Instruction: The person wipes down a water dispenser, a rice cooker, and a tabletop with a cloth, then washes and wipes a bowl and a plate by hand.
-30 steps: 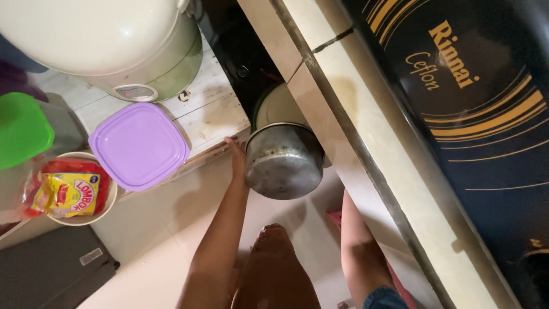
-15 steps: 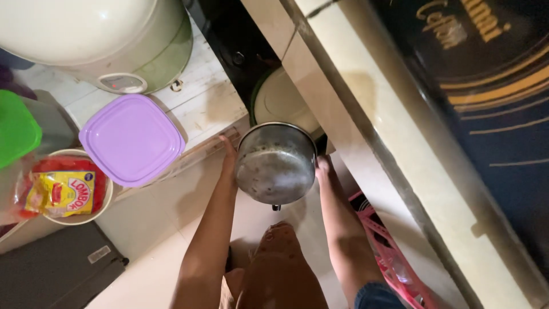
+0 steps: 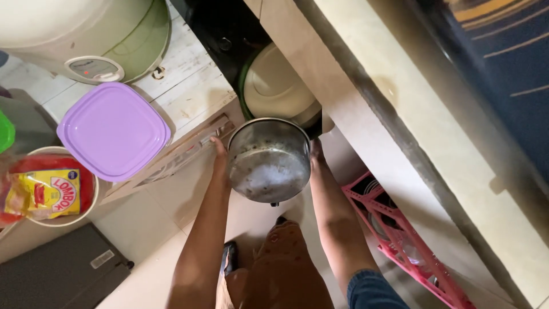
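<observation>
Below the pale counter edge (image 3: 366, 103), in front of a dark open cabinet (image 3: 229, 34), a dented steel pot (image 3: 269, 160) is held clear of the floor between both hands, its open mouth facing up toward the camera. Left hand (image 3: 220, 160) lies flat against the pot's left wall, fingers extended along the rim; right hand (image 3: 316, 157) presses the opposite wall, so both are clamped on the pot from either side, though the fingertips are largely hidden behind the metal and their exact curl cannot be told. Judged from this, the step in hand is carrying the pot at the cabinet mouth; the next move calls for a level, two-sided grip and clearance from the counter edge overhead. Just behind the pot, inside the cabinet, sits a cream round vessel with a green rim (image 3: 280, 86), close to but apparently not touching it. On the white wooden shelf (image 3: 189, 86) at left rest a purple square lid (image 3: 113, 130) and a pale green rice cooker (image 3: 91, 34). Near the left edge stands a bowl holding red and yellow packets (image 3: 46, 189). A pink plastic rack (image 3: 406, 234) stands on the floor to the right of the forearm
</observation>
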